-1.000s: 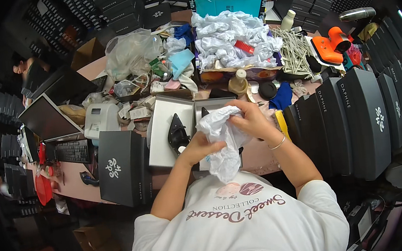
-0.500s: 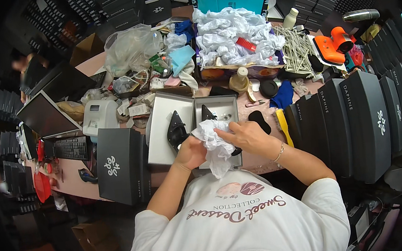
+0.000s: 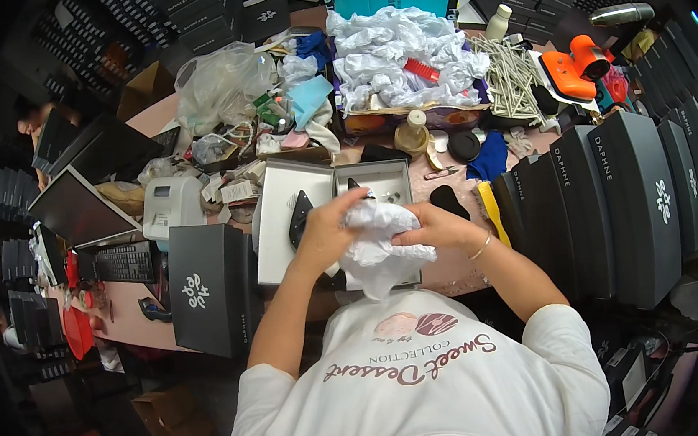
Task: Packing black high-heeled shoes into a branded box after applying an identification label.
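A crumpled sheet of white tissue paper (image 3: 381,248) is bunched between my two hands, in front of my chest. My left hand (image 3: 322,236) has its fingers closed round the paper's left side. On the other side, my right hand (image 3: 436,228) pinches the paper between thumb and fingers. Below lies an open shoe box (image 3: 398,164), grey inside, with its pale lid (image 3: 275,254) at its left. A black pointed shoe (image 3: 299,210) rests in the lid, partly behind my left hand. Another black shoe (image 3: 354,183) shows only its tip in the box.
Dark shoe boxes stand at left (image 3: 209,290) and in a row at right (image 3: 634,207). A bin of crumpled white paper (image 3: 400,53) is at the back. Nearby are a bottle (image 3: 412,134), a yellow strip (image 3: 493,212), a white printer (image 3: 171,207) and an orange tape dispenser (image 3: 566,75).
My left hand has moved up and right over the paper. My right hand has shifted slightly right and down, its fingers now lower on the paper, which is more bunched.
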### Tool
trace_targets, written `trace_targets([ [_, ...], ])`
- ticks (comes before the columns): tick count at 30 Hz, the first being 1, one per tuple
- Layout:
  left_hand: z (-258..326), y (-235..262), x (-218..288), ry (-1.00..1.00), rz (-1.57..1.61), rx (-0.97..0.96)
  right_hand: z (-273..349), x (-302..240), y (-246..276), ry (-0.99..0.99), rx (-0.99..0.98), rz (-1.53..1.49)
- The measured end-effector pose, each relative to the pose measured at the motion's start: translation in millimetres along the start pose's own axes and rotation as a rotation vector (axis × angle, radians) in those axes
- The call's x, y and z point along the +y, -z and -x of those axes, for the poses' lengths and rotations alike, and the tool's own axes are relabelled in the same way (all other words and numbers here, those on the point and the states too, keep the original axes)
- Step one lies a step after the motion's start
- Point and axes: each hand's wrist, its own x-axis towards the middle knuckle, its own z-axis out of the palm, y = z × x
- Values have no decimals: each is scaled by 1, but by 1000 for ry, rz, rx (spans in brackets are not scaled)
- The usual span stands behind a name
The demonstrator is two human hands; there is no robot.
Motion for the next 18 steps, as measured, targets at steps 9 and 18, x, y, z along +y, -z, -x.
trace_targets([
  [9,22,-34,-68,327,837,-134,11,0,-25,223,361,735],
  [18,24,-24,-51,302,686,-260,17,-18,6,237,-71,1],
])
